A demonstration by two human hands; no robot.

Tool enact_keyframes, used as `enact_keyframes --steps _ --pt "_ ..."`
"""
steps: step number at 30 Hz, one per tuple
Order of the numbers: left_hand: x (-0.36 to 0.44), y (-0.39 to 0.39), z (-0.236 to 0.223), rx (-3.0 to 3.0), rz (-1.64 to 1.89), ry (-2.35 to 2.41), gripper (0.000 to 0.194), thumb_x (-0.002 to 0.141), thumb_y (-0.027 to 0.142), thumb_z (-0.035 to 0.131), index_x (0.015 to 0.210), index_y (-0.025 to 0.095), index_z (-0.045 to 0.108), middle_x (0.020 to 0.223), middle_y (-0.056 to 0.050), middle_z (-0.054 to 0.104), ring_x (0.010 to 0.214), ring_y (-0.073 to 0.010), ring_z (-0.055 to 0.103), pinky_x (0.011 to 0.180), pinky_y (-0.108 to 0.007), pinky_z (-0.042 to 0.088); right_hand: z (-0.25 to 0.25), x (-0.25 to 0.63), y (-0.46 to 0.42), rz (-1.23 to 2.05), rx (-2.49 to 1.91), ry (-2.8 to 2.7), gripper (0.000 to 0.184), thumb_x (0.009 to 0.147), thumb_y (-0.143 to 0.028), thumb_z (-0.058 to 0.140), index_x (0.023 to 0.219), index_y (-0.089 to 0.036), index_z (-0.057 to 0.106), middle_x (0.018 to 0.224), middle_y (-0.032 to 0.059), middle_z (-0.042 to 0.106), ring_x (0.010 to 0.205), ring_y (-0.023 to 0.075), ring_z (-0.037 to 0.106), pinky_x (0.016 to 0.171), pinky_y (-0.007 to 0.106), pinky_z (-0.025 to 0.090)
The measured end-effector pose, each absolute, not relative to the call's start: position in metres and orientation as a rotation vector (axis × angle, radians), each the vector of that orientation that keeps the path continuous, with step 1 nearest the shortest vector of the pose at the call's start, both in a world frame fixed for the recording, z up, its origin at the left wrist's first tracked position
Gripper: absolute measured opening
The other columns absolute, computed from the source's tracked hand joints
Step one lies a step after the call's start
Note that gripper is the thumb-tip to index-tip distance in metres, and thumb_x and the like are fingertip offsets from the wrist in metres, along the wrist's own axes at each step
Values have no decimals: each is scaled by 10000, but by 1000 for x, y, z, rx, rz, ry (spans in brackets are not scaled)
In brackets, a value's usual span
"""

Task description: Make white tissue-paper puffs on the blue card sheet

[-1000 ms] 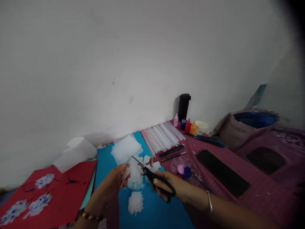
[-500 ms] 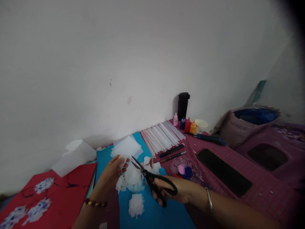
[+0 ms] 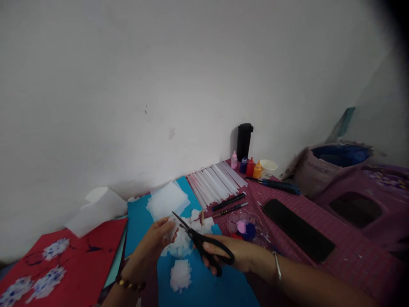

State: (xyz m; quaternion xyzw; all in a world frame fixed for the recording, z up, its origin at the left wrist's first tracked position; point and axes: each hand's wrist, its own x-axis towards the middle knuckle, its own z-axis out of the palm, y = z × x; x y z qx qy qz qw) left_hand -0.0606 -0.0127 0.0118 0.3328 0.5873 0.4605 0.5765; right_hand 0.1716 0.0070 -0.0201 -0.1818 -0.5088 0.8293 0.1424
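Note:
My right hand [image 3: 220,252] is closed round the handles of black scissors [image 3: 198,238], whose blades are parted and point up and left. Between the fingers of my left hand [image 3: 156,236] is a small piece of thin white paper [image 3: 172,225], right by the blade tips. Under both hands lies a blue sheet [image 3: 207,283] bearing a heap of white paper pieces [image 3: 180,246]. A fringed white paper piece [image 3: 180,275] rests nearer to me, and a stack of white paper squares [image 3: 168,199] sits farther back.
White strips [image 3: 217,183] and two pens [image 3: 229,202] lie behind. To the right are a paint palette [image 3: 247,228], a phone [image 3: 297,229] and a cutter [image 3: 277,185]. Paint bottles [image 3: 250,166] and a black flask [image 3: 244,143] stand near the wall. Red paper [image 3: 86,264] lies left.
My left hand first drew back from the blades, lifting a white paper piece, then brought it to the scissor tips. The scissor blades opened and remain parted.

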Motion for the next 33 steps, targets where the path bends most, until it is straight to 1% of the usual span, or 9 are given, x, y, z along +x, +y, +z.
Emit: enact_keyframes --steps 7,10,12,14,17,20,23,26,33 --pt "-56 -6 12 782 1081 1394 196 633 290 725 640 142 595 539 40 541 461 -66 477 477 -188 376 -20 169 3 2241 -604 -1460 545 725 -621 577 913 -112 524 612 -38 490 409 27 423 390 160 317" --pt "-60 -7 13 764 1051 1383 243 630 339 727 681 130 615 583 1 607 480 -89 527 489 -204 408 -21 169 5 2238 -618 -1427 526 735 -608 577 899 -110 522 595 -39 495 386 24 412 375 159 316" --pt "-67 -10 15 705 999 1377 309 637 411 713 707 125 620 614 -40 653 508 -121 575 524 -237 449 -21 169 6 2252 -627 -1403 537 727 -612 582 906 -110 516 600 -38 498 390 27 417 372 159 319" --pt "-74 -14 16 655 938 1379 335 629 441 718 669 128 605 609 -66 673 522 -141 604 527 -244 460 -21 170 6 2267 -627 -1409 557 719 -621 584 924 -108 515 610 -37 498 398 28 421 375 159 323" --pt "-83 -19 17 673 902 1383 318 600 390 766 612 136 575 578 -58 674 486 -127 601 479 -213 433 -25 169 7 2311 -593 -1419 578 716 -624 586 968 -109 513 655 -25 510 429 35 451 401 165 338" --pt "-88 -17 20 688 987 1373 308 597 360 781 609 143 562 570 -47 675 453 -112 583 457 -205 423 -33 167 8 2435 -526 -1329 627 698 -647 586 1032 -124 501 721 -4 533 486 60 508 445 183 368" --pt "-91 -10 23 654 1137 1371 289 594 333 785 655 150 570 590 -41 681 467 -110 591 487 -211 447 -39 167 11 2510 -505 -1260 660 686 -667 579 1068 -134 499 748 6 547 518 79 535 482 205 391" --pt "-88 -3 25 651 1200 1373 282 609 334 770 717 149 587 629 -35 686 494 -105 601 519 -211 462 -39 169 13 2522 -513 -1286 671 693 -668 571 1090 -131 502 750 12 552 523 82 538 478 201 379" --pt "-67 -1 11 708 1052 1379 270 630 355 744 648 127 601 580 -29 643 463 -90 556 498 -210 440 -36 171 15 2466 -496 -1408 624 703 -655 573 1032 -129 502 743 4 535 516 70 522 474 190 376"
